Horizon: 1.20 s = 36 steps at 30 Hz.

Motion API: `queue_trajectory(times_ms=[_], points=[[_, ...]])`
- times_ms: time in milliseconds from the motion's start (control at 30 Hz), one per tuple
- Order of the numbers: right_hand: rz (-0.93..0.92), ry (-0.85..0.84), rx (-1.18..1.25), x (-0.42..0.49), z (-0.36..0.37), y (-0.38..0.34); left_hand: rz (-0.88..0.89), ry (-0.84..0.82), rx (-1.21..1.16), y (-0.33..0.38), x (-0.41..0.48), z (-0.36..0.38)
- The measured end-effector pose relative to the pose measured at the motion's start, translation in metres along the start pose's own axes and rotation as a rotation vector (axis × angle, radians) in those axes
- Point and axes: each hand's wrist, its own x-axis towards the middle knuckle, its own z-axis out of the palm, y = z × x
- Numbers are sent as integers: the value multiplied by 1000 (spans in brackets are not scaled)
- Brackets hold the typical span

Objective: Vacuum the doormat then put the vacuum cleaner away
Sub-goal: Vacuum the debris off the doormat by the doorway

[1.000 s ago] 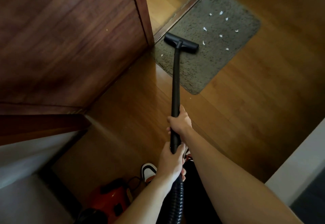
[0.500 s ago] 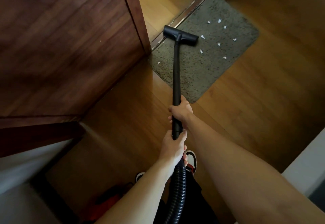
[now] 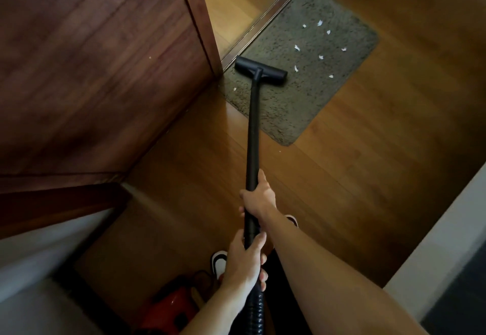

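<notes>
A grey shaggy doormat lies on the wooden floor by the door sill, with several white scraps scattered on its right half. The black vacuum tube ends in a flat black nozzle that rests on the mat's left part, left of the scraps. My right hand grips the tube higher up. Below it my left hand grips the tube's lower end, just above the ribbed black hose. The red vacuum body sits on the floor at the bottom left.
A dark wooden door stands open on the left, its edge close to the nozzle. A metal door sill runs along the mat's far side. My white shoes show near the hose. A pale wall rises at the right.
The nozzle has been drawn back toward me over the mat's left part. One scrap on the mat's left edge now lies beside the tube. Both hands keep their hold.
</notes>
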Motion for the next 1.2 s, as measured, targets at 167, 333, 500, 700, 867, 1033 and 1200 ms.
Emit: queue_trajectory(times_ms=[167,333,500,700,867,1033,1200], points=[[4,-9,-14,-34,16,35,-31,4,-26,-37,-23,-15],[-2,-14,-57,-53,9,60,-32,-7,-63,-68,-39,-9],[-32,-57,-126,-56,-7,75,-35,26,-127,-86,-47,14],[-60,-146,-271,-59,-35,93,-17,125,-204,-104,-61,55],[-91,-129,-353,-43,-60,101,-23,97,-250,-110,-52,87],[-121,-116,-422,-23,-80,92,-11,70,-277,-102,-37,112],[-129,-126,-455,-12,-99,76,-27,83,-307,-90,-28,136]])
